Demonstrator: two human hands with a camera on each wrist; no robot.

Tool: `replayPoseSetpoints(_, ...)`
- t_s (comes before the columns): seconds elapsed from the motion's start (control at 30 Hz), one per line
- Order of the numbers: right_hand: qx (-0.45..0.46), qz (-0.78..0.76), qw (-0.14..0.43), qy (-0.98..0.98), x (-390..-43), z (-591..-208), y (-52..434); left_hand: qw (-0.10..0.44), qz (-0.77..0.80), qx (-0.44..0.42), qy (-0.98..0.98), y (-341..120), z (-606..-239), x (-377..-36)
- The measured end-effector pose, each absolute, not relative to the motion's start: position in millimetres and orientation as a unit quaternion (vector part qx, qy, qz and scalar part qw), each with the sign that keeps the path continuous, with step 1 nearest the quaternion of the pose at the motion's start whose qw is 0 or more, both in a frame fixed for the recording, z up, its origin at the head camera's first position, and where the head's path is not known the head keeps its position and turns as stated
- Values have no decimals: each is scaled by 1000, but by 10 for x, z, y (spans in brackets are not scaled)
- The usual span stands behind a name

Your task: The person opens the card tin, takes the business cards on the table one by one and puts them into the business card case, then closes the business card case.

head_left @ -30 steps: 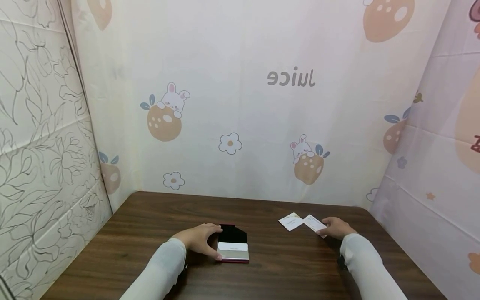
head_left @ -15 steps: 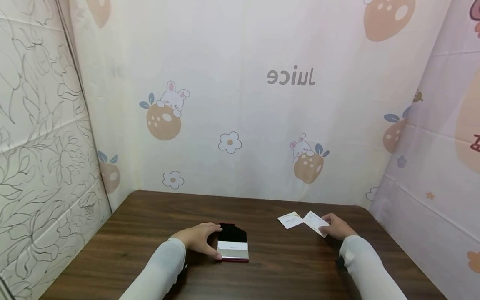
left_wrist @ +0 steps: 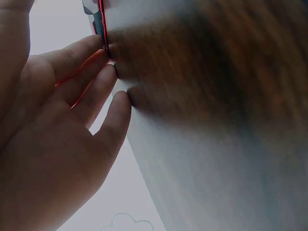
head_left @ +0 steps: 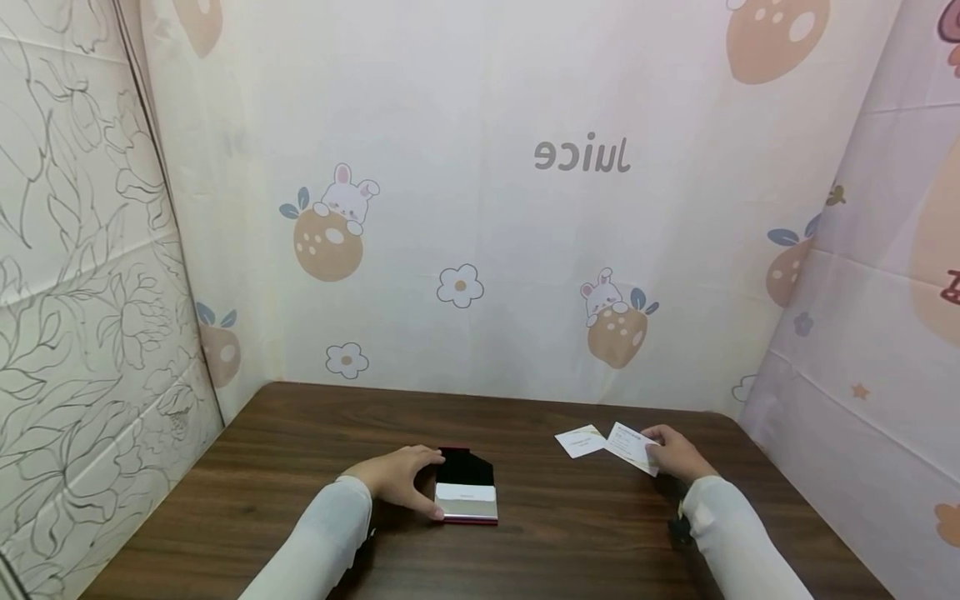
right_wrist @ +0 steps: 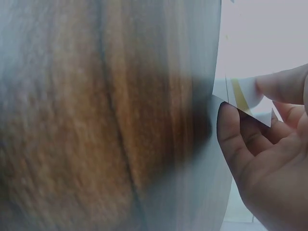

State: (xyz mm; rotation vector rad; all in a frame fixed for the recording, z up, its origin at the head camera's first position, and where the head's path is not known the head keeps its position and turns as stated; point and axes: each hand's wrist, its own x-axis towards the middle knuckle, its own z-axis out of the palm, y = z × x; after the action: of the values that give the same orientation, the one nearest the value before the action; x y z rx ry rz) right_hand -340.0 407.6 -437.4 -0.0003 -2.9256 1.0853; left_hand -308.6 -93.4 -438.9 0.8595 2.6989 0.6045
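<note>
A dark wooden table [head_left: 300, 467] is enclosed by printed cloth backdrops [head_left: 525, 250]. Near its middle a red card case [head_left: 467, 496] lies open, black lid raised; it is steadied at its left edge by the left hand [head_left: 397, 477], fingers nearly straight against the rim, nothing gripped. To the right, well apart from the case, a white business card [head_left: 632, 447] is pinched between thumb and fingers of the right hand [head_left: 677, 452], its far end lifted. A second card [head_left: 581, 441] lies flat just beside it. Risk judged: the thin card may be bent or dropped under a loose pinch; the light case may slide if the flat-handed brace slips.
</note>
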Motion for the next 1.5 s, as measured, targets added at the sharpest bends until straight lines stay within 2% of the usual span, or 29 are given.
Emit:
replayPoseSetpoints(0.33, 31, 355, 16, -934, -3421, -4376, 3978, 121, 207, 295, 925, -936, -4396, -3087)
replayPoseSetpoints(0.67, 108, 377, 20, -920, -3419, -4333, 3607, 128, 204, 290, 926, -942, -4398, -3107)
replayPoseSetpoints(1.5, 260, 375, -62, -887, -3402, -4239, 2066, 111, 213, 311, 920, -936, -4387, -3130)
